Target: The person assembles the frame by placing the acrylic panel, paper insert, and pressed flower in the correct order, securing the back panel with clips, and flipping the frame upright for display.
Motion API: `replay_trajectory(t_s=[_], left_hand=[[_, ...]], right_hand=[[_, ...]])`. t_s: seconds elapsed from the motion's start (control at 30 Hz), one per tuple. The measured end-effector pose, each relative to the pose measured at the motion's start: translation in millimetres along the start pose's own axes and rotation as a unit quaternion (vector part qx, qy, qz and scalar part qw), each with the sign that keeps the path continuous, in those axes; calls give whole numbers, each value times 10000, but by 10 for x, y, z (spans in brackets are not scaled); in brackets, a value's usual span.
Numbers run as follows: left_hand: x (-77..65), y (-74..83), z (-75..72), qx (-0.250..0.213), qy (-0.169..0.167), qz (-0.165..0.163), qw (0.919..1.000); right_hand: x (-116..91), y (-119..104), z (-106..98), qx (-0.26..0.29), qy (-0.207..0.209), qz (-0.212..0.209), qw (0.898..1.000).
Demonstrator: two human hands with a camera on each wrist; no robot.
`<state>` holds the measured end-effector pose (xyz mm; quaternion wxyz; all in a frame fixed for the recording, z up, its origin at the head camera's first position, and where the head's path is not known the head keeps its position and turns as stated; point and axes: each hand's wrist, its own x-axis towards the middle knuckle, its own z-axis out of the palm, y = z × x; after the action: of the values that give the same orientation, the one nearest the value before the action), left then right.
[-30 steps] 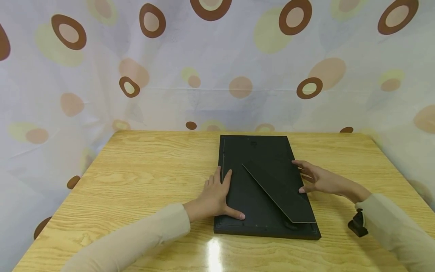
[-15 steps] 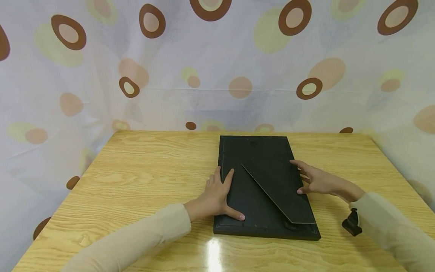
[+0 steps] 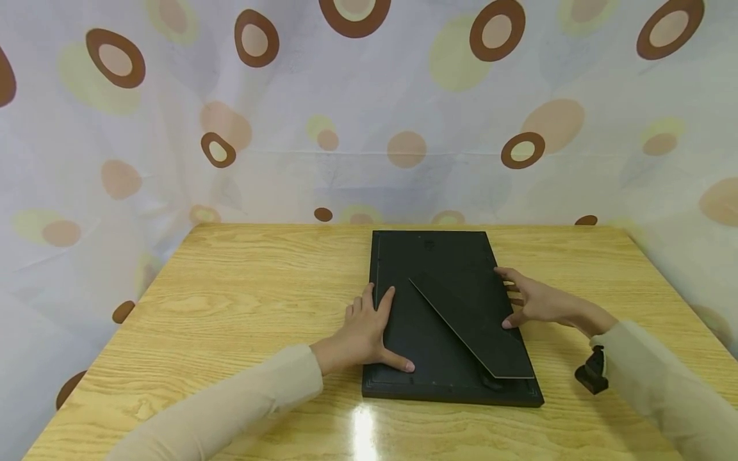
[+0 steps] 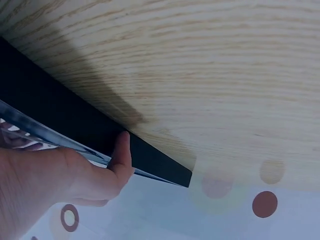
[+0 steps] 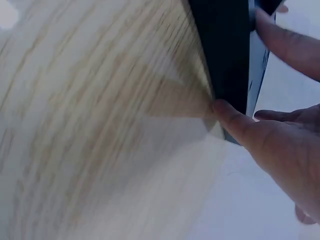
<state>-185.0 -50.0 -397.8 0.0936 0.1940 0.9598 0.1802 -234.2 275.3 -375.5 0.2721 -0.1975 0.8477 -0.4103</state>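
A black picture frame (image 3: 398, 256) lies face down on the wooden table, its back upward. Its easel stand (image 3: 461, 314) runs slantwise across the back, with the lower end raised slightly. In the head view my left hand (image 3: 360, 333) rests spread on the left edge. Thumb and forefinger lie on the backing, while the left wrist view has a finger (image 4: 122, 152) against the frame's side. My right hand (image 3: 539, 302) is at the right edge, its thumb by the stand. A fingertip (image 5: 221, 107) touches the side wall in the right wrist view.
The wood-grain table (image 3: 254, 288) extends to both sides of the frame. Behind it hangs a pale curtain (image 3: 369, 96) with brown and yellow ovals. A black strap device (image 3: 592, 371) sits at my right cuff.
My right hand has shifted slightly left, bringing the thumb further over the frame's edge. The left hand and the picture frame have stayed in place.
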Motion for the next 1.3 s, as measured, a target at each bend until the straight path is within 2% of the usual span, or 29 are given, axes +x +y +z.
replay_trajectory(t_s=[0.2,0.37,0.5,0.7,0.9,1.3], left_hand=[[93,-116,-41,-18,321,-57,9995],[168,-238,-61,-193,347,-309,9987],[196,-294,-79,-185,313,-428,9984],[208,-312,-97,-193,237,-394,9988],[217,-315,-90,-234,187,-360,9989],[249,-317,-53,-412,236,-274,9985]], right_hand=[[94,84,-33,-291,571,78,9979],[228,114,-32,-653,1178,-141,9908],[299,96,-36,-792,1460,-340,9855],[360,71,-36,-924,1579,-400,9823],[386,72,-27,-743,1580,-377,9839],[343,43,20,-891,1825,-254,9788]])
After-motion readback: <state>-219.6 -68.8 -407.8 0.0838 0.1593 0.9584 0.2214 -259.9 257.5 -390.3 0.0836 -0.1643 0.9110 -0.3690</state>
